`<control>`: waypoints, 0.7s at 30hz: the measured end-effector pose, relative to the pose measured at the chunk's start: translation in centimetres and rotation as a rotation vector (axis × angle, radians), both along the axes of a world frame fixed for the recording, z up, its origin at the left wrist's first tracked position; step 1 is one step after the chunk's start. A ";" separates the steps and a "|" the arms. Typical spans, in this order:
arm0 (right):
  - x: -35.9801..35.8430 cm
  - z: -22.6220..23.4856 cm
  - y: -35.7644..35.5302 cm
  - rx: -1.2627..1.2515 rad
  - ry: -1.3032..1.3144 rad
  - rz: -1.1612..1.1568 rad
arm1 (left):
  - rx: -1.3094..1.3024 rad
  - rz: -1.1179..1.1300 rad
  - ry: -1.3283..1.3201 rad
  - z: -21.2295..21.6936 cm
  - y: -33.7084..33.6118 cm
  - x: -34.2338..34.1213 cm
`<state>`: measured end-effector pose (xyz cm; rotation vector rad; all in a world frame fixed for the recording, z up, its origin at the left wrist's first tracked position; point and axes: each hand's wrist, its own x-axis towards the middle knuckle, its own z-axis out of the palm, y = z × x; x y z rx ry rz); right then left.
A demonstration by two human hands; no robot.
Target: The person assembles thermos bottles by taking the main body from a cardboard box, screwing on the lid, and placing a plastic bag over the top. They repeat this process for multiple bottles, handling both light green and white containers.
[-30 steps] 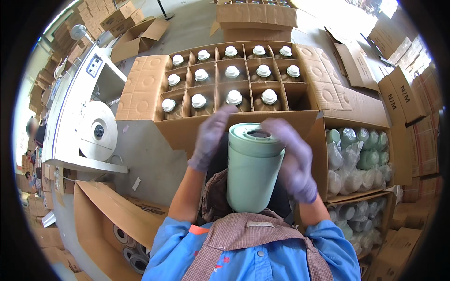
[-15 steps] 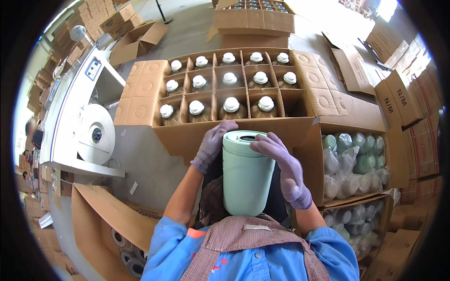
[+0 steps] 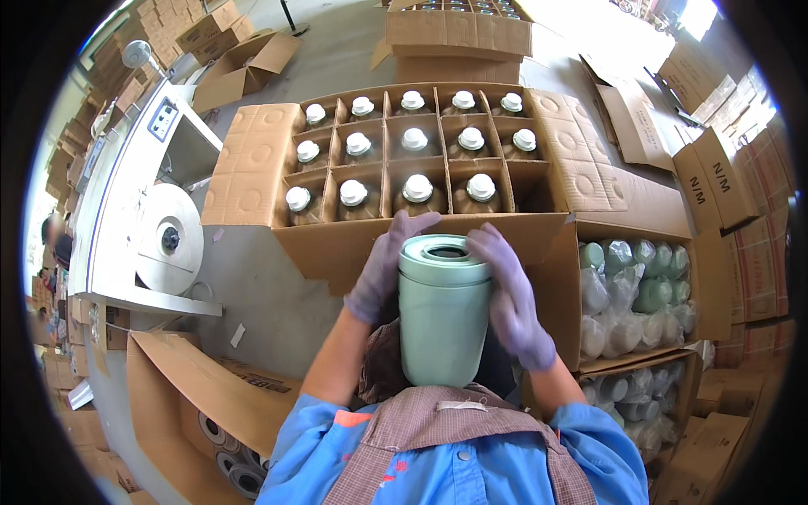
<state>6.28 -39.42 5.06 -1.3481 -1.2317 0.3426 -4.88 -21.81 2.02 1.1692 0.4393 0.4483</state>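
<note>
Pale green cylindrical plastic jar [image 3: 443,316] held upright between two purple-gloved hands, just short of the near flap of the divided brown cardboard carton [image 3: 252,164].

Left hand [image 3: 383,273] and right hand [image 3: 512,295] wrapped around the jar's upper sides, fingers curled at its rim. Beyond the flap, white-capped brown bottles [image 3: 418,189] filling the cells; rightmost near-row cell [image 3: 532,187] open. Box of bagged green jars [image 3: 635,286] close on the right.

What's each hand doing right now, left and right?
Left hand: closed around the left side of the green canister, fingers on its lid rim.
Right hand: gripping the canister's right side.
</note>
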 end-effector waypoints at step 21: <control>5.7 -5.7 1.9 -0.213 0.664 0.166 | 0.795 -0.194 0.076 4.5 -0.6 -0.5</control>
